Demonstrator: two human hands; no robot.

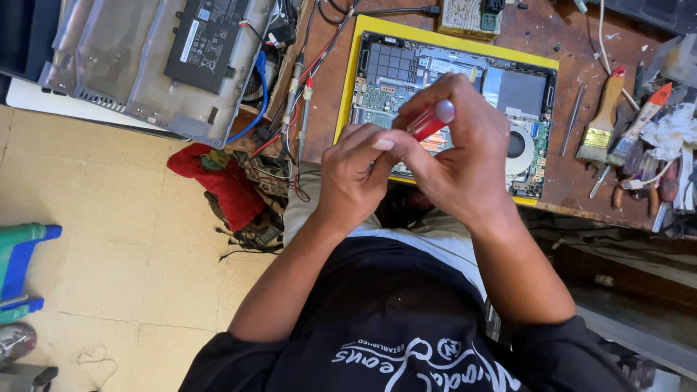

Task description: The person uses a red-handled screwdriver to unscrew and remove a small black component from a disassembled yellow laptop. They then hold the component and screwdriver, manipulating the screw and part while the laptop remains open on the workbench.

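While a detached laptop base cover [145, 65] with its black battery lies at ten o'clock, the left hand [356, 170] pinches the front of a red-handled screwdriver [430, 120] near centre. The right hand [465, 156] is wrapped around that handle, above the opened laptop [450, 72] on a yellow mat [348, 80]. A paintbrush [601, 120] lies at two o'clock.

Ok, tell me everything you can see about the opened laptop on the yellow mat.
The laptop lies flat on a yellow mat on the brown workbench, bottom cover off. Its dark frame surrounds a green circuit board, a round fan at right, a grey metal plate and a black gridded panel at upper left. Both hands hover over its middle and hide that part: the right hand grips a red-handled screwdriver, the left hand meets it at the fingertips.
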